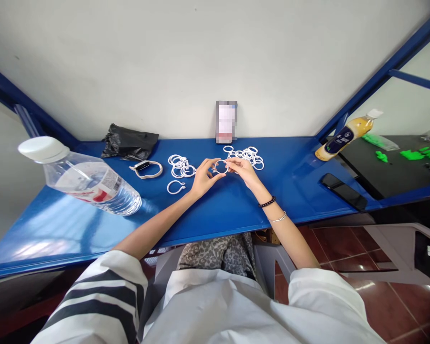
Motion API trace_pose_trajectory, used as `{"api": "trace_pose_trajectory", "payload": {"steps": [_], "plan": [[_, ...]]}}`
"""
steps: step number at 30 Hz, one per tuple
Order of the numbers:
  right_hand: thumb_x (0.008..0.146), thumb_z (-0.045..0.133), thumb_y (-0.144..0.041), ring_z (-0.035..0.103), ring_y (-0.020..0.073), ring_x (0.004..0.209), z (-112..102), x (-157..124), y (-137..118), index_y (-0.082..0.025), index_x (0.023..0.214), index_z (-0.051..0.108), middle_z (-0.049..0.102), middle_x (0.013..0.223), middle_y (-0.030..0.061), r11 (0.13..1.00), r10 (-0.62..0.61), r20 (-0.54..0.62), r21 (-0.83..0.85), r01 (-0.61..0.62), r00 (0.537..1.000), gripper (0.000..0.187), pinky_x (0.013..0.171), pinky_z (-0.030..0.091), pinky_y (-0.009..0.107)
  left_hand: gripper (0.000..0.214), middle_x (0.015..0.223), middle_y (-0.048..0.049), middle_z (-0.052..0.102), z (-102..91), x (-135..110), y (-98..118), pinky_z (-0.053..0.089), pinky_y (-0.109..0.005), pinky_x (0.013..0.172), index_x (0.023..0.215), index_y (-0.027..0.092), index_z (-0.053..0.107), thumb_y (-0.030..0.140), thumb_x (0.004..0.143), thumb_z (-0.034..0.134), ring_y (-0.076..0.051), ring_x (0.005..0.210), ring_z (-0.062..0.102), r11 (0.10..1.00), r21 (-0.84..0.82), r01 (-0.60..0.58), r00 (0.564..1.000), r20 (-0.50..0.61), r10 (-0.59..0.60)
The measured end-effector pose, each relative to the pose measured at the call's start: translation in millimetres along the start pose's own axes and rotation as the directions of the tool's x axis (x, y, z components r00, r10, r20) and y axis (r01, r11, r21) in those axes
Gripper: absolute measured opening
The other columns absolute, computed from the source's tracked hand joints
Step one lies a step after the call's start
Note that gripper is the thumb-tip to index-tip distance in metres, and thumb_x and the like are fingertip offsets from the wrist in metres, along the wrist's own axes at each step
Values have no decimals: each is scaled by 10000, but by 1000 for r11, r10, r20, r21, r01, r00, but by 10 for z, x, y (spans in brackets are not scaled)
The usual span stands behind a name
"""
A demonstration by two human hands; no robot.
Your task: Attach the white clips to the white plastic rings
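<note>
Between my hands, just above the blue table (236,210), is a white plastic ring (221,162) with a small clasp-like part on its left side. The fingers of my left hand (203,178) are closed on that left side. My right hand (246,172) pinches the ring's right edge. Several similar white rings lie in a pile (179,165) left of my left hand, and a single open-ended ring (175,187) rests nearer to me. Another pile of white rings (252,154) lies just beyond my right hand.
A large water bottle (103,191) and a black plastic bag (131,143) stand left, with a watch (148,169) near them. A phone (226,122) leans on the wall. At right are a yellow drink bottle (346,137) and a dark phone (344,191).
</note>
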State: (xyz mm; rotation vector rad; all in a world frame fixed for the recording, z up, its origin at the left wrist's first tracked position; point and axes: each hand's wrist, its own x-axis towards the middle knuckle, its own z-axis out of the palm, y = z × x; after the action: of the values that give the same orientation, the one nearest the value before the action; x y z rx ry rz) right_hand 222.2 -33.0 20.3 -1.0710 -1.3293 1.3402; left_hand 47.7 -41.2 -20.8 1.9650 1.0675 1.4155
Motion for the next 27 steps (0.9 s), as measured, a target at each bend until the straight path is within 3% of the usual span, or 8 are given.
{"api": "trace_pose_trajectory", "payload": {"steps": [9,27], "plan": [[647,778,-399,576,110,648,-6,5,3,-187,793,715,653,706,-4,1000,-6,9,-15,7,1000,265,685,509,268,513,1009,-71,598,-7,-5,-7,505,-178,516,1187,183,587,499,797,693,-150,835,594,993,96,-67,998,22,65],[652,784,-404,604,123,667,-4,-6,3,-185,828,703,659,686,-4,1000,6,40,-13,-6,999,292,712,520,285,440,1101,-73,586,-49,-8,55,503,-222,591,1221,201,556,392,838,661,-170,904,600,969,232,-87,996,54,77]]}}
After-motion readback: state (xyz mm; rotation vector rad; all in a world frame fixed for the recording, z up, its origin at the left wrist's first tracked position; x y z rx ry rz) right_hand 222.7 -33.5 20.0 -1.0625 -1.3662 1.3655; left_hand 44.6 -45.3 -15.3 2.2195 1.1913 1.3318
